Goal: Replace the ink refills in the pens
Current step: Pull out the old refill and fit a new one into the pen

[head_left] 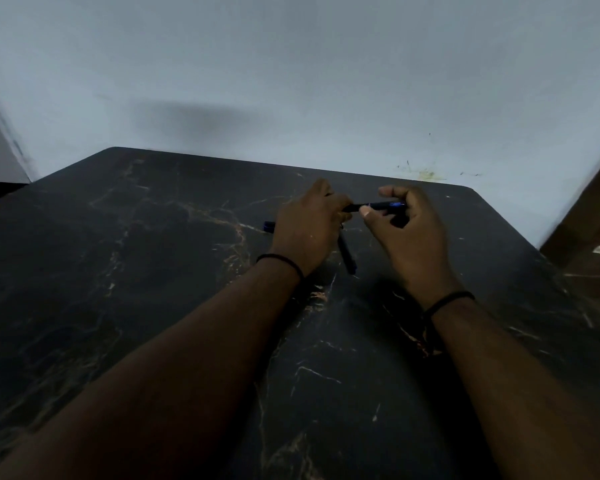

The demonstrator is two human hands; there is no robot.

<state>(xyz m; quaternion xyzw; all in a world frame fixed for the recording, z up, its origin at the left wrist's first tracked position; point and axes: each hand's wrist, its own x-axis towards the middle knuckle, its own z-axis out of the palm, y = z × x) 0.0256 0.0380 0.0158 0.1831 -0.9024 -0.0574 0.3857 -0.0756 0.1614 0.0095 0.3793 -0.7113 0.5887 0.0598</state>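
Both hands hold one dark pen (pixel 374 206) level above the black marble table (pixel 153 271): left hand (pixel 307 230) curls round one end, right hand (pixel 406 230) pinches the other.

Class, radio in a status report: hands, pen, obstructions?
Both hands, left and right, grip one dark pen above table. Two more pens lie underneath. Nothing obstructing.

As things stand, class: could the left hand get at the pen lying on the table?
Probably yes. That pen lies on the table just beside the left hand, nothing covering it. But both hands grip another pen, so the left must let go first.
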